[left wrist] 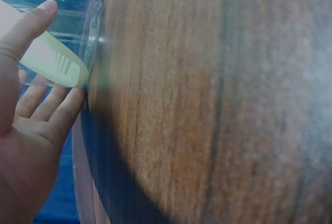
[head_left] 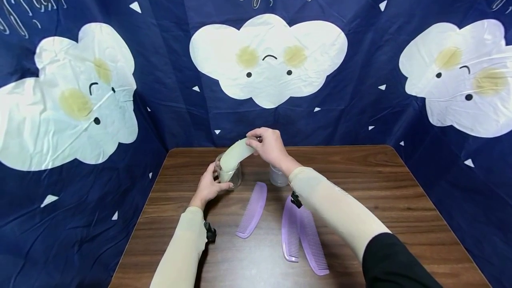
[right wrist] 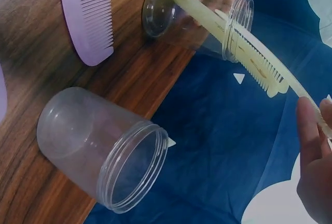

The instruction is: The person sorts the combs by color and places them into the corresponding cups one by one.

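My left hand (head_left: pixel 208 185) holds a clear jar (head_left: pixel 237 178) on the table, thumb on one side and fingers on the other. A pale yellow-green comb (right wrist: pixel 199 12) leans inside the jar, its upper end sticking out of the mouth. Between thumb and fingers my right hand (head_left: pixel 269 145) pinches the end of another pale yellow-green comb (head_left: pixel 241 150). That comb slants down to the left, its lower end at the jar's mouth. How far it reaches inside is hard to tell, since the two combs overlap.
A second clear jar (right wrist: pixel 78 130) stands upright to the right, partly behind my right wrist in the head view. Three purple combs lie nearer me: one on the left (head_left: pixel 253 210), with a middle comb (head_left: pixel 290 234) and right comb (head_left: pixel 312 243) fanned together. Cloth hangs behind the table (head_left: pixel 360 181).
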`<state>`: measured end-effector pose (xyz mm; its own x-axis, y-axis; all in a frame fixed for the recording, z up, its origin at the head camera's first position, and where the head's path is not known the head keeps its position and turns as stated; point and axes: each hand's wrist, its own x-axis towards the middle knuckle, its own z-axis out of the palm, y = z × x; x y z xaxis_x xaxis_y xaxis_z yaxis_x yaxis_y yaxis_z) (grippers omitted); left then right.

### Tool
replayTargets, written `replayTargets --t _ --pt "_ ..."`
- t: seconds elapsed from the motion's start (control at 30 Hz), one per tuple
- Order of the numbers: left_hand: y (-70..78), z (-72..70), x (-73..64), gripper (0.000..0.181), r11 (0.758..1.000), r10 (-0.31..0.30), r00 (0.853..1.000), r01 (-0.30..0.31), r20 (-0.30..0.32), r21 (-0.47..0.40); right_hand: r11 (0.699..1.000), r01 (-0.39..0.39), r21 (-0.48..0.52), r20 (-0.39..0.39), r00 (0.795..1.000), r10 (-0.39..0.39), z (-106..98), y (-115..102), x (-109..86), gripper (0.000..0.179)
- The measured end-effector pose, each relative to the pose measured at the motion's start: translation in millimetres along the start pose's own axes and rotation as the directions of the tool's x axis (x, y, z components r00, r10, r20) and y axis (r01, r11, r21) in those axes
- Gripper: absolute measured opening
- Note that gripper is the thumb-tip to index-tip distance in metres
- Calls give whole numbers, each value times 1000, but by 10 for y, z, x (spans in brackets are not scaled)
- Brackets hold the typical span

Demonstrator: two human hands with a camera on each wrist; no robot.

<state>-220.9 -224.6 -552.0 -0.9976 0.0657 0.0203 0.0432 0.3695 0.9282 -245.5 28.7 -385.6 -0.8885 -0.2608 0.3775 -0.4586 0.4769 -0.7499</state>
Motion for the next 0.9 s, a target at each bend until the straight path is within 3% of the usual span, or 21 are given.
replayTargets --t 0.2,0.53,0.9 --pt "-19 9 -6 98 1000 -4 1000 4 -5 6 999 -22 -41 44 999 23 89 -50 20 24" --pt "-14 7 5 98 1000 4 1000 -4 -7 -21 986 22 -166 69 998 -10 226 -74 72 26" --pt "-1 0 -1 98 1000 5 1000 -6 -5 -23 973 -5 -230 87 996 26 339 -95 135 25"
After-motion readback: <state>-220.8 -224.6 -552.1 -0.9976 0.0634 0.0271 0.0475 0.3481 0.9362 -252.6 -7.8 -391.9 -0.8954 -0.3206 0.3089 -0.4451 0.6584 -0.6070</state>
